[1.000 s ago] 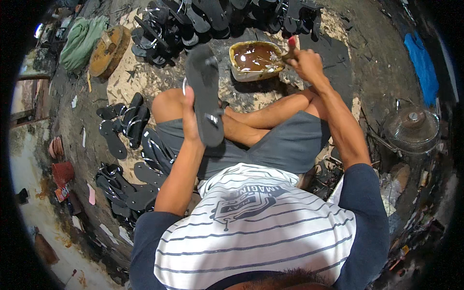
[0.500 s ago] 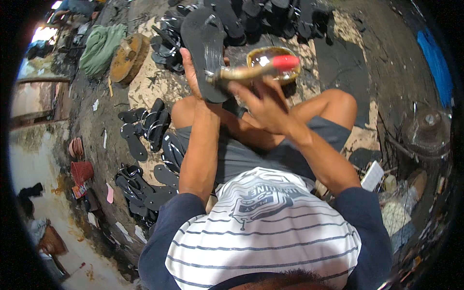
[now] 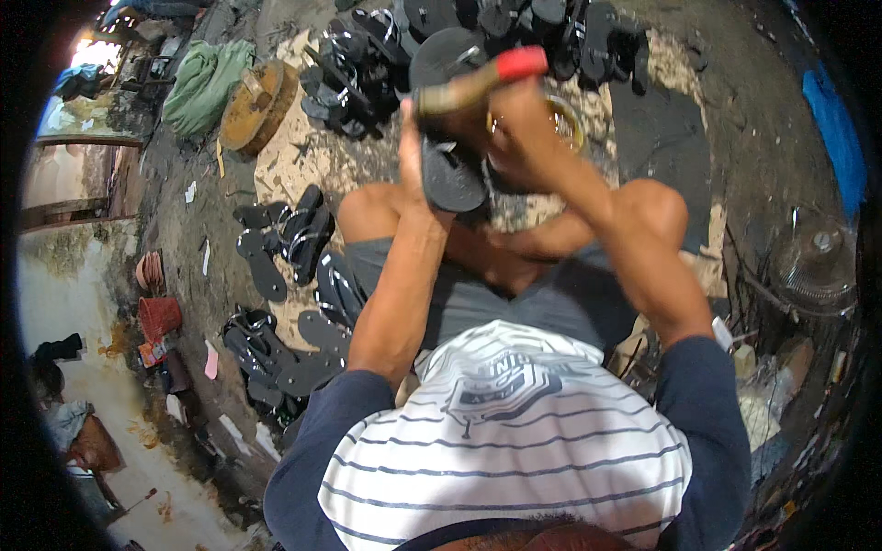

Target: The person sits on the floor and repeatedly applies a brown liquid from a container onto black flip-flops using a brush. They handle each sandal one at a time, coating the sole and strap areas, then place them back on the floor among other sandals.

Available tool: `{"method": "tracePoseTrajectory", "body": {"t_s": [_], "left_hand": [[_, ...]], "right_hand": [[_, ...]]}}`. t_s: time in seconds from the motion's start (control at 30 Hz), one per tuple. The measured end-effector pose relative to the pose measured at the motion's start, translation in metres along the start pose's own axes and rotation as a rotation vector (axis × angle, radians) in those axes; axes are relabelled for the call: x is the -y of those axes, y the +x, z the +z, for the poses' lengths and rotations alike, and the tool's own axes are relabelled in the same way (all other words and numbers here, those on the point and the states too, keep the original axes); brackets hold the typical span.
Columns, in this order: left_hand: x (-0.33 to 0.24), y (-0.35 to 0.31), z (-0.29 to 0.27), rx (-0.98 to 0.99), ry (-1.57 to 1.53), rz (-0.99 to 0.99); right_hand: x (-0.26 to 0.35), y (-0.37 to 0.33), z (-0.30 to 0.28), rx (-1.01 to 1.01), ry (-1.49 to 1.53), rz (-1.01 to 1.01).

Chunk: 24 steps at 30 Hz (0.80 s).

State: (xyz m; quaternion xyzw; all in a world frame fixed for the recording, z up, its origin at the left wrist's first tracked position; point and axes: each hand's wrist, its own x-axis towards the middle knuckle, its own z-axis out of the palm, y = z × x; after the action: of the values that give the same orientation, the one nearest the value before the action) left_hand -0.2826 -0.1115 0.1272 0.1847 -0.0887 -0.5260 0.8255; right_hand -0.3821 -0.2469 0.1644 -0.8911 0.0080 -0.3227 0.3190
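Note:
A black flip-flop sole (image 3: 453,182) is held up in my left hand (image 3: 412,151), the palm and fingers along its left edge and back. Across its middle runs a brush (image 3: 464,89) with a pale wooden handle and a red end, blurred by motion. My right hand (image 3: 516,108) is closed around that handle, and the brush head lies at the left edge of the sole. Behind my right hand a round bowl (image 3: 577,124) with a yellowish rim is partly hidden; what it holds barely shows.
Many black flip-flops (image 3: 349,83) lie beyond my hands, with more (image 3: 266,354) at my left. A flat black sheet (image 3: 660,138) lies on the right. A round wooden block (image 3: 258,108) and green cloth (image 3: 204,87) are at far left, a fan (image 3: 818,262) at far right.
The brush has moved up along the sole, away from me, and its handle now tilts upward to the right. My left hand has brought the sole slightly to the right.

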Motion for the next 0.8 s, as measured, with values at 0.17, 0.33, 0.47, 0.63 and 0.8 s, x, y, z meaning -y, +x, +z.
{"method": "tracePoseTrajectory", "body": {"t_s": [0.17,0.33,0.47,0.63,0.8], "left_hand": [[-0.005,0.050,-0.034,-0.106,0.221,-0.098],[-0.119,0.156,-0.050,-0.496,0.343,0.154],[-0.140,0.100,-0.078,-0.655,0.716,0.185],[-0.209,-0.032,-0.177,-0.800,1.160,0.312],[-0.252,-0.176,-0.268,-1.343,2.042,-0.114]], "right_hand": [[0.027,-0.054,-0.010,0.089,0.443,0.427],[0.022,-0.009,-0.055,-0.338,0.495,0.639],[-0.008,-0.018,-0.083,-0.522,0.246,0.611],[-0.084,-0.071,-0.096,-0.654,0.396,0.682],[-0.108,-0.074,-0.093,-0.501,0.302,0.729]]}}
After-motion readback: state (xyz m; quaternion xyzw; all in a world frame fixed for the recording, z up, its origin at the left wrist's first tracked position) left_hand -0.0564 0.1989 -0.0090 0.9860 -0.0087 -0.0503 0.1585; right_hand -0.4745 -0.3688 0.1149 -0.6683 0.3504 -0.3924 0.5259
